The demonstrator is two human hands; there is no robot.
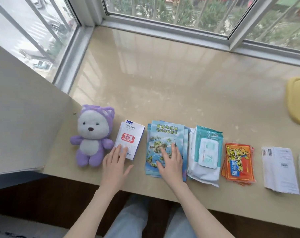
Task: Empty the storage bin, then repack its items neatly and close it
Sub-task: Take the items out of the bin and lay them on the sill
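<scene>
Yellow plastic lid (298, 102) is cut off at right; white printed packet (128, 136) is partly hidden by the flat left hand (115, 164), blue brochure stack (163, 134) by the spread right hand (170, 161).

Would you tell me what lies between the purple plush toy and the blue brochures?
Head view: a white packet, with the left hand resting on it.

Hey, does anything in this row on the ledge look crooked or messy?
Mostly tidy. The orange packet stack is fanned, lower packets poking out; the blue leaflets under the right hand are splayed too.
</scene>
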